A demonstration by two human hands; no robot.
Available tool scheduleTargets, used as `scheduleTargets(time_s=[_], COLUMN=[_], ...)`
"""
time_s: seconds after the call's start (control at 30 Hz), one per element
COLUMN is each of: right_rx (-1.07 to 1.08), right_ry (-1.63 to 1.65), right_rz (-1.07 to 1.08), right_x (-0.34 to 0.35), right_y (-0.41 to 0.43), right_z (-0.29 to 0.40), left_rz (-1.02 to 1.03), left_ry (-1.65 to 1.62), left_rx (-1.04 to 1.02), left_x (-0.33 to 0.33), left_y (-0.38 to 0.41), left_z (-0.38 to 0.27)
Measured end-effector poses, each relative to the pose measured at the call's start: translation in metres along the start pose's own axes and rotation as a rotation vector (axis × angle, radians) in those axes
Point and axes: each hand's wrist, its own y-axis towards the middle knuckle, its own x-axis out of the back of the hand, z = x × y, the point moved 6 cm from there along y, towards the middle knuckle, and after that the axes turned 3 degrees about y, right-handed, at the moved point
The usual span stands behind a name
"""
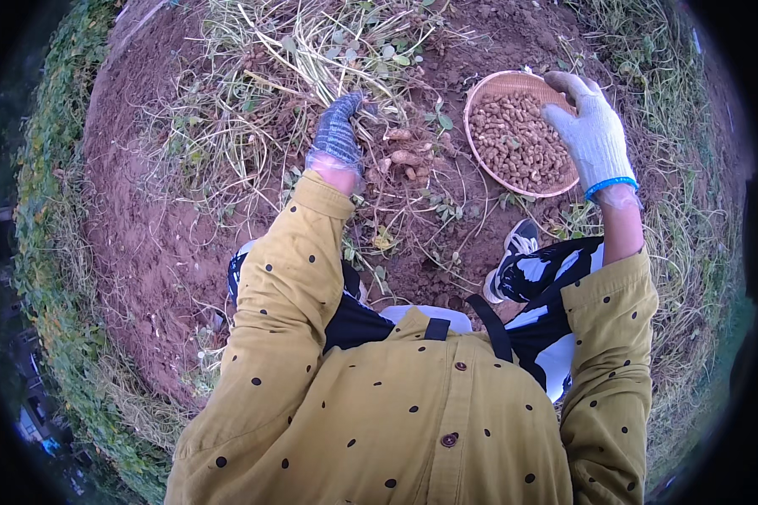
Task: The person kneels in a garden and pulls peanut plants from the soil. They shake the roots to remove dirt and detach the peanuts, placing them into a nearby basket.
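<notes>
My left hand point(339, 131), in a grey knitted glove, is closed around the stems of a pulled-up peanut plant point(319, 72). Unshelled peanuts point(410, 156) hang among its roots, just to the right of that hand. At the right, a round woven basket point(472, 129) holds many loose peanuts point(521, 139). Over the basket's right rim is my right hand point(586, 123), in a white glove with a blue cuff; its thumb and fingers are apart with nothing seen between them. The palm side of the left hand is hidden.
More uprooted peanut plants point(227, 164) lie heaped on the brown soil point(145, 252) at the left and top. Cut or dried vines point(682, 208) run along the right side. A sneaker point(511, 255) stands below the basket. Green foliage point(57, 284) borders the far left.
</notes>
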Motion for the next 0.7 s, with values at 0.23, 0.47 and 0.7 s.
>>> scheduleTargets(time_s=[0.23, 0.47, 0.7], right_rx=[0.448, 0.482, 0.448], right_ry=[0.075, -0.112, -0.173], right_rz=[0.281, 0.375, 0.537], right_x=[-0.068, -0.106, -0.098], right_y=[-0.043, -0.042, -0.041], right_z=[0.124, 0.130, 0.149], left_rz=[0.059, 0.100, 0.015], left_ry=[0.039, 0.331, 0.815], left_rx=[0.104, -0.142, -0.489], left_x=[-0.032, -0.016, -0.006], left_y=[-0.029, -0.003, -0.004], left_z=[-0.001, 0.020, -0.006])
